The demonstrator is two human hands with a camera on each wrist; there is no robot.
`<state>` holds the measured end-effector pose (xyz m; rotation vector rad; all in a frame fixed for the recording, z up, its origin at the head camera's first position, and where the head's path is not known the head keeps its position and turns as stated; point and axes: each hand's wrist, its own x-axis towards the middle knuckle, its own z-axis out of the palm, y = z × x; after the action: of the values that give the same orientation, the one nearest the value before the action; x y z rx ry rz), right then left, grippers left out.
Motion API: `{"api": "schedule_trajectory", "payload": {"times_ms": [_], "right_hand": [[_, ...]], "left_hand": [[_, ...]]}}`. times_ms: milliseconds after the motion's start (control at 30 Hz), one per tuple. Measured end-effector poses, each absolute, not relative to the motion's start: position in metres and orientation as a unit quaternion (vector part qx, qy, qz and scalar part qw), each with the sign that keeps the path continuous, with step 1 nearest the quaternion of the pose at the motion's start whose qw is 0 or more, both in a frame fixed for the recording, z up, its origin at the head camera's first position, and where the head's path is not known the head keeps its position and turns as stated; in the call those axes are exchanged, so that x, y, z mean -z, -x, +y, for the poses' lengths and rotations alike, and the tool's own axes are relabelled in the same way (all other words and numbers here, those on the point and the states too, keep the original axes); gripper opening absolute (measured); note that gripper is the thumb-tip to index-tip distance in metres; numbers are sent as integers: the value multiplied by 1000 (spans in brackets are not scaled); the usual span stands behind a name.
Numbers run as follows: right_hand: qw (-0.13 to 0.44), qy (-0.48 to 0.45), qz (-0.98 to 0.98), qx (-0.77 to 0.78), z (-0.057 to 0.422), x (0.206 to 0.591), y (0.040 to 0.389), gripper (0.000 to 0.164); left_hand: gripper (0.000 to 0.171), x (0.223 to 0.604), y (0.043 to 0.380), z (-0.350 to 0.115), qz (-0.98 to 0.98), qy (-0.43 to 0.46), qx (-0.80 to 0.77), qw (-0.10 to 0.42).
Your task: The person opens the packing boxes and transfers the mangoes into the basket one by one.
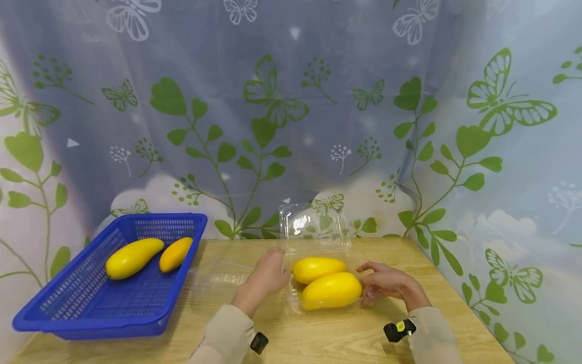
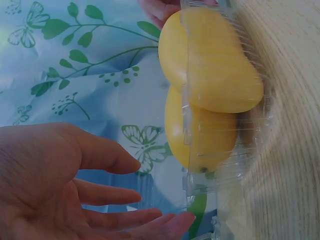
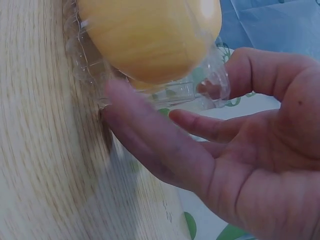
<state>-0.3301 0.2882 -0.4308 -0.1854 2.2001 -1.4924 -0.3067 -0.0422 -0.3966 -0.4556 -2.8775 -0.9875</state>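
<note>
Two yellow mangoes (image 1: 331, 290) lie side by side in a clear plastic clamshell box (image 2: 192, 187), its lid (image 1: 313, 227) raised at the back. Beside the box's left end is my left hand (image 1: 268, 275). The left wrist view shows that hand (image 2: 65, 175) with fingers extended, holding nothing and apart from the mangoes. My right hand (image 1: 386, 283) is at the right end of the box. In the right wrist view, the loosely bent fingers (image 3: 160, 137) spread around the box's corner, and one fingertip shows through the clear plastic.
A blue plastic basket (image 1: 177, 303) stands on the left with two more mangoes (image 1: 135, 258) inside. Another clear plastic piece (image 1: 218, 283) lies between the basket and my left hand. A patterned curtain (image 1: 291, 151) hangs behind the wooden table (image 1: 318, 338).
</note>
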Motion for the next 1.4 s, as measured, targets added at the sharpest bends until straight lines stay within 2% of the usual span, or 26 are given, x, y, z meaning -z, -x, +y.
{"api": "schedule_trajectory", "payload": {"times_ms": [267, 900, 1067, 1400], "right_hand": [[240, 63, 803, 541, 288, 431, 328, 70], [287, 71, 787, 542, 285, 426, 327, 80], [289, 74, 784, 544, 285, 426, 327, 83], [302, 83, 767, 560, 291, 431, 331, 77]], "left_hand": [[64, 401, 298, -37, -937, 134, 323, -8], [56, 398, 300, -33, -936, 158, 315, -10], [53, 394, 300, -33, -939, 166, 302, 6], [50, 386, 298, -21, -929, 243, 280, 3]]}}
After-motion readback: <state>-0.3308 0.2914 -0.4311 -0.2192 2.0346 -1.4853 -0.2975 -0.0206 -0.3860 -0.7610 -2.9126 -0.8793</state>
